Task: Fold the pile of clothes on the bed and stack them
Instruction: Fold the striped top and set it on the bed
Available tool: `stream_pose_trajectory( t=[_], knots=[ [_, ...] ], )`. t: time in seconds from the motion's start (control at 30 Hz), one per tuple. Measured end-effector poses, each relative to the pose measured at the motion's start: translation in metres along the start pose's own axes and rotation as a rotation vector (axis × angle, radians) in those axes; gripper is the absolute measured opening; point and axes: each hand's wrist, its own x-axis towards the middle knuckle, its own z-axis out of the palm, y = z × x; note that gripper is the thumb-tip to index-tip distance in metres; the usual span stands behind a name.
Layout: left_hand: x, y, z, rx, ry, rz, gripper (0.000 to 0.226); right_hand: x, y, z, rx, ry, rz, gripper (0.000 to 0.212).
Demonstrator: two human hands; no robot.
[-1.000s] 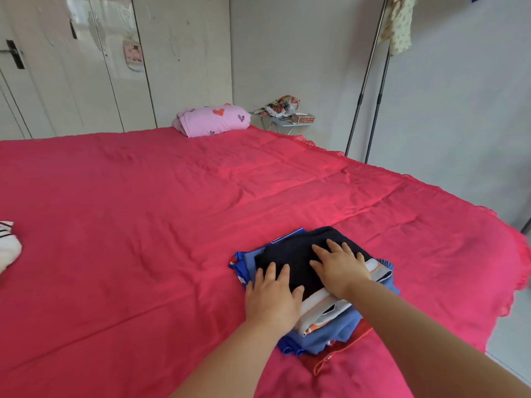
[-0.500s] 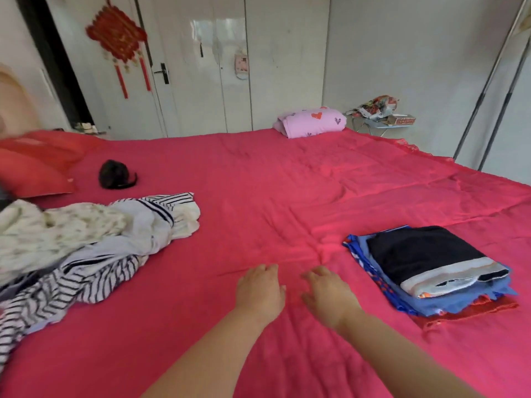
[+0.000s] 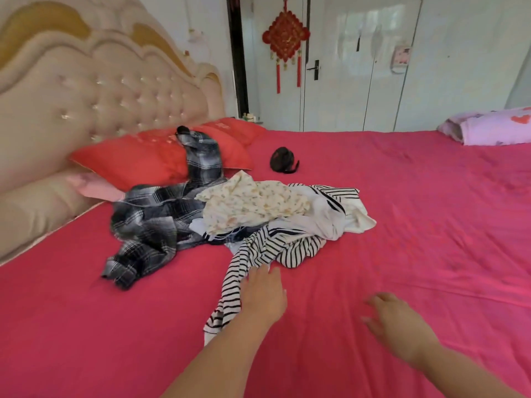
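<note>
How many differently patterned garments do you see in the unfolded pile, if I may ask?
3: a plaid shirt at the left, reaching the red pillow; a floral garment on top; a striped garment nearest, by the left hand. More may hide beneath.

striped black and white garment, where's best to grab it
Pinch the trailing strip of the black-and-white striped garment, coming from the near side with the left hand, which is right beside it. That strip lies free and flat on the pink-red bedsheet, while the rest is bunched into the pile of clothes.
</note>
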Motion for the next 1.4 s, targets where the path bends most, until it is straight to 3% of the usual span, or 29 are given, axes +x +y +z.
stream_pose_trajectory(
  t=[0.17, 0.23, 0.37, 0.47, 0.53, 0.57, 0.63, 0.7, 0.8, 0.9, 1.07, 1.23, 1.4],
  knots=[
    [0.013, -0.072, 0.020, -0.120, -0.212, -0.320, 0.075, 0.026, -0.043, 0.015, 0.027, -0.017, -0.036, 0.043],
    [0.013, -0.075, 0.028, -0.156, -0.215, -0.299, 0.066, 0.034, -0.052, 0.019, 0.067, -0.021, -0.041, 0.043],
    [0.003, -0.037, 0.028, -0.423, -0.067, -0.072, 0.050, 0.049, -0.068, 0.014, 0.217, 0.000, -0.051, 0.036],
    [-0.020, 0.009, 0.021, -0.629, -0.007, 0.095, 0.054, 0.052, -0.076, -0.005, 0.798, -0.014, 0.131, 0.020],
    [-0.039, 0.037, 0.015, -0.750, -0.004, 0.240, 0.052, 0.050, -0.070, -0.021, 1.288, -0.161, 0.330, 0.034],
    [-0.049, 0.049, 0.011, -0.803, -0.027, 0.306, 0.050, 0.048, -0.063, -0.027, 1.431, -0.228, 0.396, 0.037],
    [-0.066, 0.070, 0.005, -0.880, -0.106, 0.396, 0.049, 0.039, -0.046, -0.038, 1.485, -0.333, 0.417, 0.032],
    [-0.079, 0.085, 0.002, -0.932, -0.217, 0.483, 0.049, 0.027, -0.029, -0.046, 1.354, -0.378, 0.372, 0.012],
    [-0.090, 0.101, -0.003, -0.947, -0.423, 0.652, 0.047, 0.006, 0.005, -0.061, 1.163, -0.344, 0.301, 0.029],
    [-0.089, 0.108, -0.007, -0.836, -0.317, 0.716, 0.043, -0.021, 0.037, -0.083, 0.997, -0.326, 0.231, 0.034],
    [-0.058, 0.101, -0.019, -0.734, -0.022, 0.564, 0.043, -0.079, 0.090, -0.124, 0.676, -0.453, 0.150, 0.037],
    [-0.024, 0.096, -0.017, -0.467, -0.054, 0.542, 0.062, -0.128, 0.144, -0.152, 0.456, -0.587, 0.210, 0.045],
    [-0.006, 0.100, -0.002, -0.264, -0.135, 0.490, 0.075, -0.122, 0.168, -0.118, -0.156, -0.564, 0.257, 0.037]
  ],
)
